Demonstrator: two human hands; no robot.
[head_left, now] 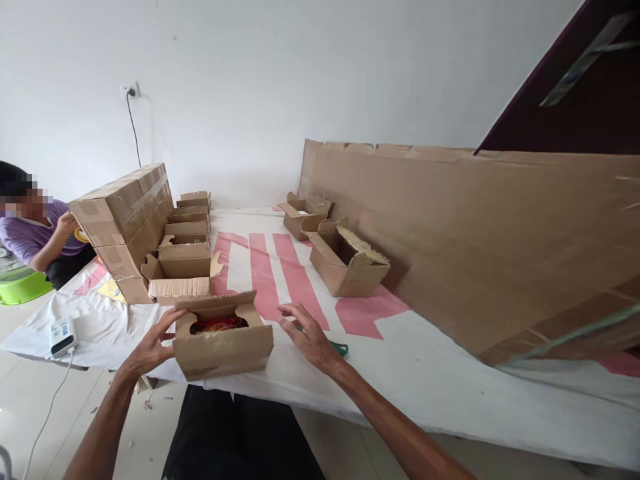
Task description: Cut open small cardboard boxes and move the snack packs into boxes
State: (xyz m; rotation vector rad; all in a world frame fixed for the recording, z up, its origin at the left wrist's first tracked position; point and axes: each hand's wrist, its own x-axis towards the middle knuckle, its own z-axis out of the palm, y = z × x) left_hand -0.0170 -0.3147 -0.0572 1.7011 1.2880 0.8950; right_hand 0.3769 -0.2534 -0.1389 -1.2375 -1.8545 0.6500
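Note:
A small cardboard box [225,353] stands at the table's front edge, its top flaps partly folded in. Through the gap between the flaps shows something red and shiny [220,324]; its kind is unclear. My left hand [153,347] grips the box's left end, fingers at the upper corner and thumb lower on the side. To the right of the box, and apart from it, my right hand [307,333] hovers with loosely bent fingers and holds nothing. A green handle [341,348], perhaps of scissors, lies partly hidden behind the right hand.
Several open boxes [183,267] line up beside stacked taped boxes [120,220] on the left. Two more open boxes [347,267] stand by a tall cardboard sheet [450,247]. A white device [63,337] with a cable sits front left. Another person [40,230] holds yellow tape.

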